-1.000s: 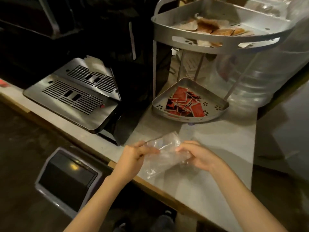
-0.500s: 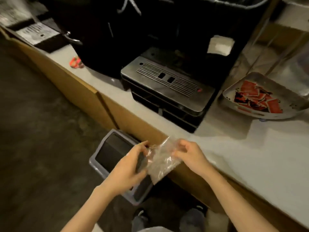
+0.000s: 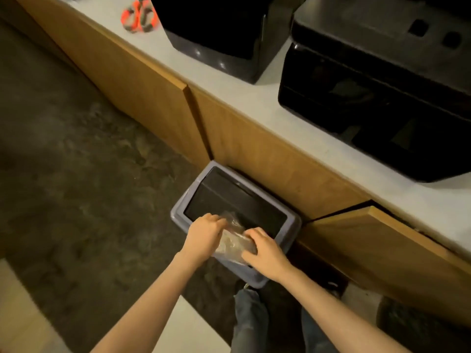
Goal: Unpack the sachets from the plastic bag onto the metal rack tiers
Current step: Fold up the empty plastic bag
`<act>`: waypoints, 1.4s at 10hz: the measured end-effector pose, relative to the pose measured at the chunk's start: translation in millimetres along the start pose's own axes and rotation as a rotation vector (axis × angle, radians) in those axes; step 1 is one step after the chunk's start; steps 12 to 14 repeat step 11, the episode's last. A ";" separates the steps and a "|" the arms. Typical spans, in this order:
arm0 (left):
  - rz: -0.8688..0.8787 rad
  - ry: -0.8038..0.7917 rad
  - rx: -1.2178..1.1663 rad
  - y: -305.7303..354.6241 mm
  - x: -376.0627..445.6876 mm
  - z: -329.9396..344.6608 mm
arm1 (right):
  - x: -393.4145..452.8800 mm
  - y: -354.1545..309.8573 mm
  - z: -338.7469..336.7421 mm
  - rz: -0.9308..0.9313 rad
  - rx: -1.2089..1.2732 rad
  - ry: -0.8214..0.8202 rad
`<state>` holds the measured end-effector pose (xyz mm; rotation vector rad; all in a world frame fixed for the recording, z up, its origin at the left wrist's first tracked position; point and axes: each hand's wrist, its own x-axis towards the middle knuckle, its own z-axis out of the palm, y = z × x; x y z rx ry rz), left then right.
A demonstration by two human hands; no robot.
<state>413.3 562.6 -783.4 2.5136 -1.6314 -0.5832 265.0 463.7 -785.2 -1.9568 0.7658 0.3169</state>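
The clear plastic bag [image 3: 233, 240] is crumpled between my two hands, right over the near edge of a grey bin [image 3: 178, 212] with a black swing lid on the floor. My left hand [image 3: 204, 234] grips the bag's left side with curled fingers. My right hand [image 3: 263, 250] holds its right side, fingers curled over it. No sachets show inside the bag. The metal rack and its sachets are out of view.
A wooden counter front [image 3: 254, 149] with a pale top [image 3: 254, 98] runs diagonally behind the bin. Two black machines [image 3: 369, 85] stand on it, and an orange-and-black object [image 3: 139, 15] lies at the far left. My legs [image 3: 254, 322] are below.
My view has swung down and left from the rack to the floor bin. Both hands have carried the bag off the counter and lowered it onto the bin's lid.
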 end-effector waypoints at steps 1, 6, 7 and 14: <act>0.005 0.030 0.058 -13.9 13.9 27.5 | 24.3 10.5 25.8 0.025 -0.189 0.056; -0.218 -0.392 -0.050 -26.7 57.8 142.0 | 85.4 48.2 80.5 0.381 -0.318 -0.127; -0.213 -0.493 -0.028 -25.1 51.7 138.6 | 86.8 42.8 72.7 0.378 -0.310 -0.197; -0.033 -0.383 -0.307 46.2 62.4 -21.0 | 23.7 -5.1 -48.4 0.179 0.133 0.089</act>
